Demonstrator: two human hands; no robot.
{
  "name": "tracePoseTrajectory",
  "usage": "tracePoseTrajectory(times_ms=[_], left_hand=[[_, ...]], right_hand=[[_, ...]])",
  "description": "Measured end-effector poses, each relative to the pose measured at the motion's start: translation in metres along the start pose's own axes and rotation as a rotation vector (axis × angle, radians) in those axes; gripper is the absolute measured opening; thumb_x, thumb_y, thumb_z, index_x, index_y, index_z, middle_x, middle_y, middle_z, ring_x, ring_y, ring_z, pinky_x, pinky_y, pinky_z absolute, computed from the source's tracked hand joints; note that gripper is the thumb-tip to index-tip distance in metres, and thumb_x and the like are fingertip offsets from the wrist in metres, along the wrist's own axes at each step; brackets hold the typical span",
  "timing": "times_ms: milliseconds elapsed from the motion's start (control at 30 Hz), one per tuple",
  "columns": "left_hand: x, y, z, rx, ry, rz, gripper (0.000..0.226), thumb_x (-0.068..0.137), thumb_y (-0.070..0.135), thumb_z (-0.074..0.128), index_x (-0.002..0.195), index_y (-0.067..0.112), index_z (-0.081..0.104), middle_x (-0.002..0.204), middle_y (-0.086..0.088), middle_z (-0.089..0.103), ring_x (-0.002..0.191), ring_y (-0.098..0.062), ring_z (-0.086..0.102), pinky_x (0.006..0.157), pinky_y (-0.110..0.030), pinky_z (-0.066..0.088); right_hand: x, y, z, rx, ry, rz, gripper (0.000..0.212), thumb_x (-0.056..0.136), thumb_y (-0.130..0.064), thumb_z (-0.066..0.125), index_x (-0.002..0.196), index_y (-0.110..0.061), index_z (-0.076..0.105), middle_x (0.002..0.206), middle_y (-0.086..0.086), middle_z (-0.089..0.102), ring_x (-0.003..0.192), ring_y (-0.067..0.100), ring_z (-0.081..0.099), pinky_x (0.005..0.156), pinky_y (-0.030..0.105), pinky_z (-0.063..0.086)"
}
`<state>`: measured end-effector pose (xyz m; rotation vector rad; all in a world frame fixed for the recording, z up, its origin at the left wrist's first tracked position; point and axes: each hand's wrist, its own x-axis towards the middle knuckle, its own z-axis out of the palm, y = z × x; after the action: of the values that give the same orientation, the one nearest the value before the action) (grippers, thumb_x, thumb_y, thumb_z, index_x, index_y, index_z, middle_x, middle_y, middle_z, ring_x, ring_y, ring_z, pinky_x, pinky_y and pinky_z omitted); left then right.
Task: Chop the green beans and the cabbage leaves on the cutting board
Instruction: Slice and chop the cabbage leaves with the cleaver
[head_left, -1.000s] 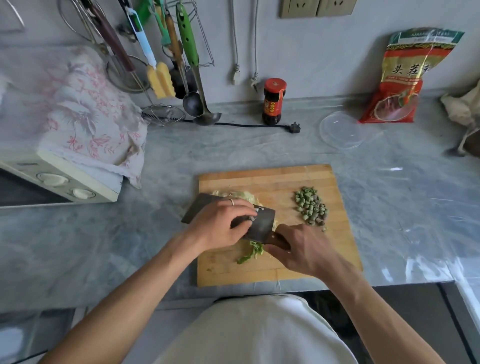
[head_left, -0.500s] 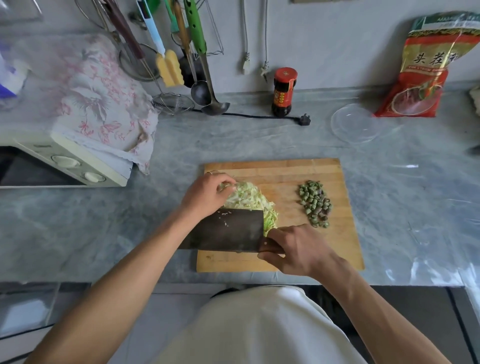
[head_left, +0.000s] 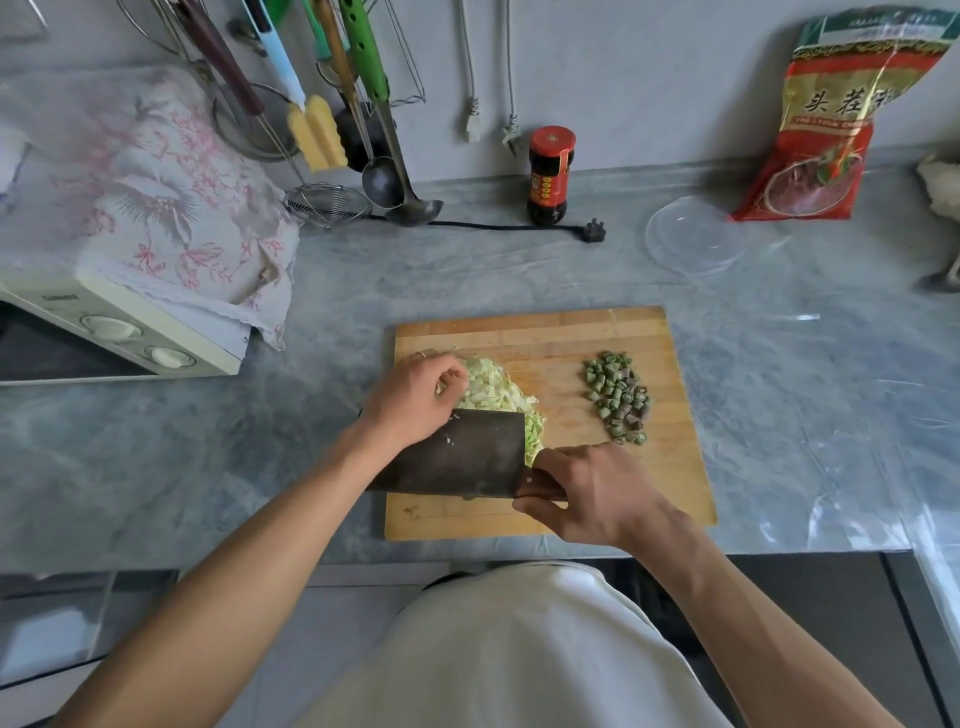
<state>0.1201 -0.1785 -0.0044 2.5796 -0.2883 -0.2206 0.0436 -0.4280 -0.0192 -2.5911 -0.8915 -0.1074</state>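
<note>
Since 1 second ago the cleaver (head_left: 457, 449) has swung broadside and the left hand (head_left: 415, 397) shifted onto the shredded cabbage (head_left: 498, 392), fingers curled on it. The right hand (head_left: 587, 493) grips the handle. Chopped beans (head_left: 618, 397) lie right on the cutting board (head_left: 675, 467).

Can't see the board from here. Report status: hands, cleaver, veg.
Right hand grips cleaver handle. Left hand curled on shredded cabbage, beside blade. Chopped green beans piled apart on cutting board. Nothing in the way.

cleaver (head_left: 462, 452) handle hidden in right hand (head_left: 587, 493), cabbage (head_left: 498, 389) partly covered
</note>
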Motion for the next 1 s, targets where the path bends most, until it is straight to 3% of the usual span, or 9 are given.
tracePoseTrajectory(times_ms=[133,233,333,433,533,633,733,833,1000], left_hand=[[-0.022,-0.018,-0.013,0.039,-0.284,0.064,0.08,0.069,0.077,0.066,0.135,0.032,0.055,0.132,0.016,0.05,0.119,-0.001,0.044,0.101,-0.025,0.037],[-0.018,-0.031,-0.022,0.019,-0.3,0.001,0.091,0.054,0.09,0.062,0.128,0.036,0.057,0.119,0.017,0.054,0.109,-0.003,0.052,0.093,-0.027,0.043],[-0.002,-0.036,-0.024,0.083,-0.182,-0.01,0.068,0.063,0.079,0.065,0.109,0.028,0.066,0.093,0.009,0.061,0.087,-0.012,0.059,0.077,-0.034,0.051],[0.002,-0.041,-0.025,0.094,-0.041,-0.054,0.031,0.085,0.051,0.07,0.088,0.02,0.068,0.078,0.001,0.066,0.072,-0.019,0.062,0.067,-0.038,0.054],[-0.008,-0.029,-0.025,0.089,0.051,-0.012,0.02,0.093,0.035,0.066,0.089,0.017,0.072,0.081,0.003,0.07,0.071,-0.016,0.064,0.066,-0.039,0.056],[-0.029,-0.009,-0.019,0.051,0.04,0.164,0.014,0.094,0.026,0.064,0.092,0.018,0.075,0.087,0.007,0.07,0.075,-0.011,0.064,0.068,-0.034,0.056],[-0.044,0.001,-0.01,0.084,-0.059,0.273,0.021,0.095,0.016,0.058,0.102,0.019,0.078,0.104,0.008,0.074,0.098,-0.007,0.067,0.087,-0.019,0.052],[-0.041,0.0,-0.007,0.115,-0.125,0.21,0.041,0.092,-0.001,0.047,0.122,0.015,0.071,0.129,0.005,0.066,0.12,-0.009,0.059,0.106,-0.014,0.035],[-0.023,-0.005,-0.01,0.167,-0.197,0.178,0.051,0.095,-0.002,0.041,0.14,0.018,0.056,0.147,0.006,0.051,0.137,-0.013,0.041,0.12,-0.025,0.022]], right_hand=[[0.0,0.001,0.002,0.006,0.008,0.033,0.047,0.083,-0.063,0.051,0.069,-0.018,0.056,0.057,-0.007,0.061,0.042,0.021,0.055,0.04,0.021,0.031],[0.002,-0.001,0.005,0.01,0.01,0.044,0.046,0.083,-0.062,0.052,0.067,-0.018,0.054,0.057,-0.007,0.059,0.043,0.022,0.054,0.041,0.021,0.029],[0.001,-0.002,0.009,0.047,-0.005,0.044,0.045,0.083,-0.061,0.055,0.069,-0.018,0.054,0.058,-0.007,0.059,0.044,0.022,0.053,0.039,0.025,0.037],[-0.002,-0.003,0.009,0.047,-0.011,0.059,0.044,0.082,-0.061,0.056,0.069,-0.019,0.056,0.058,-0.008,0.058,0.044,0.021,0.052,0.04,0.025,0.04],[-0.002,-0.002,0.011,0.029,-0.001,0.086,0.043,0.081,-0.062,0.055,0.07,-0.02,0.057,0.058,-0.008,0.058,0.045,0.02,0.053,0.041,0.024,0.037],[0.001,-0.001,0.015,0.029,-0.007,0.116,0.046,0.082,-0.064,0.053,0.071,-0.02,0.057,0.058,-0.008,0.058,0.045,0.021,0.053,0.041,0.024,0.035],[0.003,-0.002,0.015,0.025,0.008,0.108,0.046,0.082,-0.063,0.054,0.067,-0.019,0.055,0.056,-0.008,0.056,0.043,0.02,0.05,0.044,0.022,0.026],[0.003,-0.002,0.013,0.028,0.012,0.095,0.045,0.082,-0.059,0.056,0.064,-0.017,0.053,0.053,-0.008,0.055,0.041,0.02,0.048,0.046,0.021,0.022],[0.0,-0.001,0.011,0.031,-0.026,0.089,0.045,0.082,-0.059,0.056,0.066,-0.018,0.056,0.054,-0.008,0.055,0.041,0.02,0.048,0.046,0.021,0.022]])
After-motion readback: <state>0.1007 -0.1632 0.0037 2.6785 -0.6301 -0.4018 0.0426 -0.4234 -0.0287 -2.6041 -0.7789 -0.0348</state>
